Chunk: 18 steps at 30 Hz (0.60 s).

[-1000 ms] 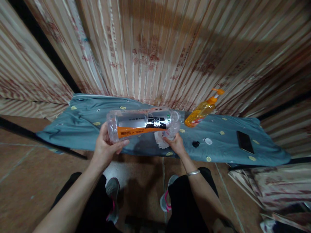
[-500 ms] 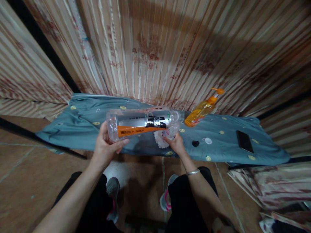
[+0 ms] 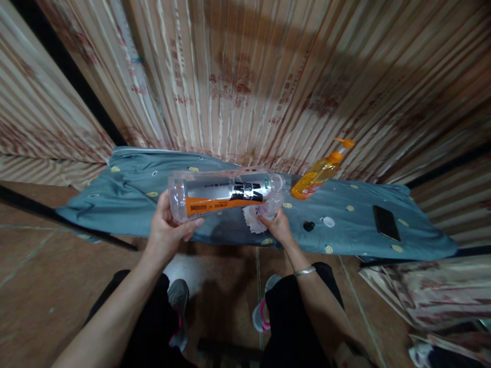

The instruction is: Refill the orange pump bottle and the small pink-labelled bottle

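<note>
Almost nothing has moved since half a second ago: we see the large clear bottle point(image 3: 207, 190) tipped on its side, neck to the right, above the cloth-covered counter point(image 3: 103, 197), its base clasped in the left hand point(image 3: 166, 225). The right hand point(image 3: 279, 225) grips a smaller clear object point(image 3: 269, 205), apparently another bottle, below that neck. We read the stillness as a steady hold, the work apparently mid-step. Whether the two pieces touch, we cannot tell; nor can we make out any liquid passing. The big bottle overlaps the smaller one, and a white scalloped piece point(image 3: 253, 221) beside the right hand is partly hidden.
</note>
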{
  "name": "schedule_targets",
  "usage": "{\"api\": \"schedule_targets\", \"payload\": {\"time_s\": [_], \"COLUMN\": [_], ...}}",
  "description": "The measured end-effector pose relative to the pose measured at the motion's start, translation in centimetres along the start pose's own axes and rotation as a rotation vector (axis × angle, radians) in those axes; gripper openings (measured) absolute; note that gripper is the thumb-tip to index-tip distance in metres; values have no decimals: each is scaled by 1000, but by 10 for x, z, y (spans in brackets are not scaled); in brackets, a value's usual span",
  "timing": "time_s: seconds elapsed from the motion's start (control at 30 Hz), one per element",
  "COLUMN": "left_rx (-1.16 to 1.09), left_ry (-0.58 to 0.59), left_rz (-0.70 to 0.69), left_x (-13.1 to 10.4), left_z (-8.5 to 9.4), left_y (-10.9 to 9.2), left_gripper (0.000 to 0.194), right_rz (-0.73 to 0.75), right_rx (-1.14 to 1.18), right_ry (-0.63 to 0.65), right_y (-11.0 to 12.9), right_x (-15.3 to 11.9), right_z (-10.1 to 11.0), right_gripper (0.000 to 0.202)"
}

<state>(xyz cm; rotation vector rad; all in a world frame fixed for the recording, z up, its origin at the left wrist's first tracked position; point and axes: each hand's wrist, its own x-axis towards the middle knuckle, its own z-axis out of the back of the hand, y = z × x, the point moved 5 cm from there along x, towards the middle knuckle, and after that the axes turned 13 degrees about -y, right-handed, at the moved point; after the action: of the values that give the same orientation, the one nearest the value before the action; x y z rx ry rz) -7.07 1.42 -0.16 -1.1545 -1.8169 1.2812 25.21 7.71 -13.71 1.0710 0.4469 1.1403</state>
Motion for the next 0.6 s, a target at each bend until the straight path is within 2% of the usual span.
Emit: {"api": "schedule_targets", "payload": {"time_s": [0.6], "left_rx": [-4], "left_ry": [11], "left_rz": [-23], "left_x": [0], "left_z": [-1], "left_y": [-3], "left_gripper": [72], "right_rz": [-11], "right_rx": [-7], "right_ry": [-21], "right_y": [2], "right_x": [0], "right_z": [1], "right_gripper": [64]}}
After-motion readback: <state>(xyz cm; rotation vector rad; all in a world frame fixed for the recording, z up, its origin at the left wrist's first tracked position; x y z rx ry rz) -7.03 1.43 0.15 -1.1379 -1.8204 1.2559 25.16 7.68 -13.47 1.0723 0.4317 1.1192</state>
